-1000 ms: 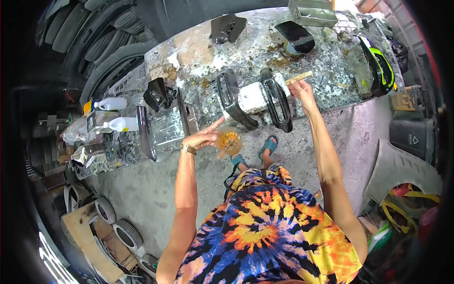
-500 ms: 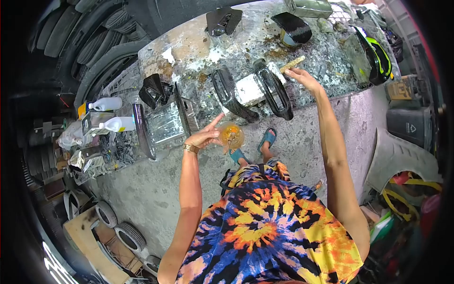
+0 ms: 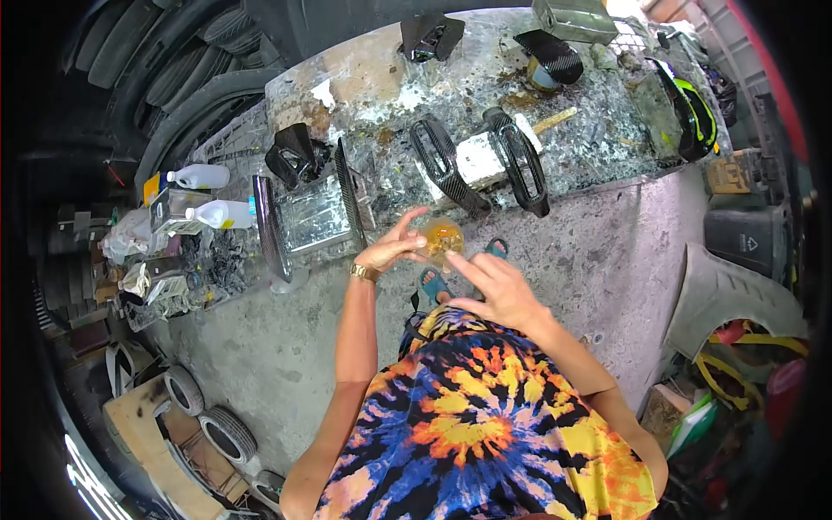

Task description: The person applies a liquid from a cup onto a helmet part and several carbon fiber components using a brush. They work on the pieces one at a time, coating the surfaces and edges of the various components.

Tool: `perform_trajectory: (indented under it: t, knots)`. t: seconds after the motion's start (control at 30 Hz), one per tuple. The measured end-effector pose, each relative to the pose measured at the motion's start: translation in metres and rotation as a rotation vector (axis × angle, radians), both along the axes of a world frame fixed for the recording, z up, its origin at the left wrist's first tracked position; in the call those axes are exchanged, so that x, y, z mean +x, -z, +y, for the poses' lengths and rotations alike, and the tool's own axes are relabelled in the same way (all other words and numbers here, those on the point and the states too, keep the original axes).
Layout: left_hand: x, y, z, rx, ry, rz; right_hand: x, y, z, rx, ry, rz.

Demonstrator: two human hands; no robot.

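Observation:
My left hand [image 3: 392,251] grips a clear cup [image 3: 445,236] by its side, thumb on the near wall and index finger stretched upward. Amber liquid lies inside the cup, and a thin light piece, perhaps a handle, sticks out on the near side. My right hand [image 3: 503,293] is beside the cup with fingers stretched and thumb apart; the index fingertip is at the cup's rim. Beyond the cup, two glossy black carbon-fibre-patterned loop parts, one on the left [image 3: 446,165] and one on the right [image 3: 518,165], rest on a white block [image 3: 479,159]. A yellowish stick [image 3: 555,120] lies behind them.
More black woven-patterned parts [image 3: 296,156] stand about the stained worktable [image 3: 364,78]. White bottles [image 3: 219,214] are at its left end, and a black-and-lime part [image 3: 691,113] at its right. Tyres [image 3: 228,435] lie lower left; a grey bin [image 3: 747,240] stands right.
My right hand has left the yellowish stick, which stays on the table, and has come back toward me to the cup. My left hand and the cup have shifted slightly right in view.

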State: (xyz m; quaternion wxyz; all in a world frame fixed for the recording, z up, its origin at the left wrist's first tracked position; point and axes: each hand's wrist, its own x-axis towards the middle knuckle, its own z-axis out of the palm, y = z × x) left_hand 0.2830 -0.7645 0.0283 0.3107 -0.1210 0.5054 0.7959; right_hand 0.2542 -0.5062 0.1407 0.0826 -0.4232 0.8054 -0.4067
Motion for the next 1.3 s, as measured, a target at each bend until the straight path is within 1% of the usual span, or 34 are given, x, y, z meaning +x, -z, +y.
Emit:
perform_trajectory:
  t: [0.07, 0.1, 0.13, 0.2, 0.23, 0.33, 0.37, 0.47, 0.5, 0.53, 0.6, 0.67, 0.73, 0.77, 0.83, 0.87, 0.93, 0.97, 1.0, 1.07, 1.1, 1.13, 1.2, 1.23, 1.3]
  knots:
    - [0.011, -0.011, 0.007, -0.104, -0.086, 0.029, 0.005, 0.019, -0.012, -0.004, -0.026, 0.065]
    - [0.018, -0.010, 0.010, -0.055, -0.132, 0.031, 0.005, 0.024, -0.015, -0.010, -0.056, 0.122]
    - [0.025, -0.012, 0.013, -0.053, -0.129, 0.044, 0.005, 0.023, -0.016, -0.009, -0.052, 0.134]
    - [0.034, -0.015, 0.018, -0.091, -0.222, 0.053, 0.005, 0.022, -0.017, -0.069, 0.050, 0.044]
    - [0.037, -0.017, 0.021, -0.112, -0.243, 0.070, 0.007, 0.024, -0.016, -0.056, 0.109, 0.009]
    - [0.042, -0.022, 0.032, -0.124, -0.338, 0.093, 0.010, 0.026, -0.016, -0.006, 0.151, 0.009]
    - [0.042, -0.023, 0.033, -0.128, -0.336, 0.105, 0.006, 0.025, -0.016, -0.012, 0.153, 0.019]
    - [0.040, -0.025, 0.036, -0.115, -0.363, 0.135, -0.002, 0.027, -0.009, -0.128, 0.295, -0.223]
    - [0.037, -0.026, 0.037, -0.119, -0.368, 0.137, -0.011, 0.026, -0.008, -0.224, 0.313, -0.220]
    - [0.034, -0.027, 0.036, -0.125, -0.375, 0.144, -0.021, 0.022, -0.006, -0.227, 0.305, -0.217]
    - [0.032, -0.028, 0.033, -0.141, -0.369, 0.157, -0.042, 0.010, 0.000, -0.366, 0.489, -0.814]
    - [0.025, -0.027, 0.029, -0.156, -0.358, 0.163, -0.076, 0.012, 0.003, -0.456, 0.476, -0.777]
    - [0.020, -0.023, 0.024, -0.107, -0.290, 0.141, -0.111, 0.012, -0.007, -0.480, 0.467, -0.750]
    - [0.016, -0.019, 0.022, -0.111, -0.297, 0.132, -0.128, 0.014, -0.014, -0.471, 0.437, -0.704]
    - [0.007, -0.012, 0.019, -0.087, -0.196, 0.141, -0.156, 0.020, -0.036, -0.440, 0.397, -0.629]
    - [0.002, -0.012, 0.020, -0.094, -0.205, 0.132, -0.170, 0.037, -0.046, -0.372, 0.391, -0.487]
    - [-0.008, -0.015, 0.020, -0.082, -0.124, 0.086, -0.181, 0.041, -0.064, -0.353, 0.279, -0.182]
    - [-0.009, -0.011, 0.021, -0.058, -0.142, 0.062, -0.181, 0.041, -0.058, -0.255, 0.170, -0.184]
    - [-0.010, -0.011, 0.023, -0.060, -0.144, 0.052, -0.181, 0.039, -0.053, -0.224, 0.110, -0.168]
    - [-0.009, -0.010, 0.026, -0.084, -0.138, 0.073, -0.185, 0.025, -0.038, -0.117, 0.084, -0.375]
    - [-0.008, -0.009, 0.028, -0.112, -0.137, 0.073, -0.193, 0.030, -0.037, -0.197, 0.065, -0.422]
    - [-0.006, -0.009, 0.030, -0.111, -0.143, 0.065, -0.204, 0.015, -0.038, -0.094, 0.029, -0.471]
    - [-0.005, -0.006, 0.032, -0.136, -0.136, 0.090, -0.234, 0.009, -0.057, 0.000, -0.060, -0.558]
    - [-0.003, -0.003, 0.033, -0.137, -0.138, 0.081, -0.254, 0.020, -0.070, 0.005, -0.107, -0.444]
    - [-0.003, -0.008, 0.036, -0.138, -0.148, 0.063, -0.285, 0.042, -0.099, 0.089, -0.119, -0.407]
